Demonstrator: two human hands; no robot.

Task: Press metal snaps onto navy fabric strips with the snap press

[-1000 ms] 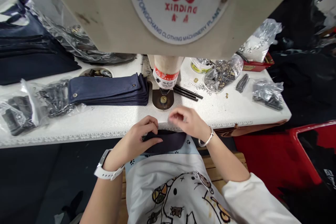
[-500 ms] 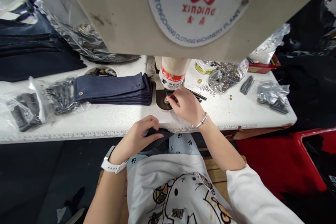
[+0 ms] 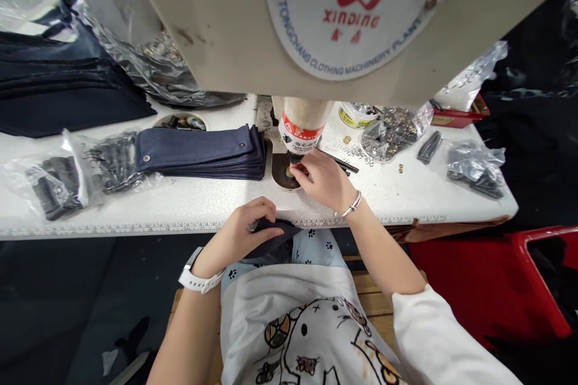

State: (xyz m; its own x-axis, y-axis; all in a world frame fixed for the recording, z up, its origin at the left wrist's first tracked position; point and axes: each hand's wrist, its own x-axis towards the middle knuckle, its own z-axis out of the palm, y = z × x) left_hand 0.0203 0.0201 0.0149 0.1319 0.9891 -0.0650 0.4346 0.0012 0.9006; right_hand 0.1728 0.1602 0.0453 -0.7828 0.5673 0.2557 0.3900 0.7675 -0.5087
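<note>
My left hand (image 3: 246, 231) is closed on a piece of dark fabric (image 3: 273, 237) at the table's front edge, over my lap. Under the machine head (image 3: 307, 120) with its red warning label, my right hand (image 3: 325, 177) has its thumb and fingers pinched together at the round die (image 3: 289, 172). What the fingertips hold, if anything, is too small and covered to make out. Left of the die lies a stack of navy fabric strips (image 3: 198, 150), the top one bearing a metal snap at each end.
Loose rings and a bag of metal fasteners (image 3: 397, 129) lie right of the machine. Bags of dark parts (image 3: 476, 168) sit at the right end, others (image 3: 58, 186) at the left. Dark folded garments (image 3: 67, 90) are piled back left. A red bin (image 3: 533, 277) stands right of the table.
The view has shifted slightly, so everything sits a little further right. Both hands keep nearly the same pose, the right at the die and the left on the fabric.
</note>
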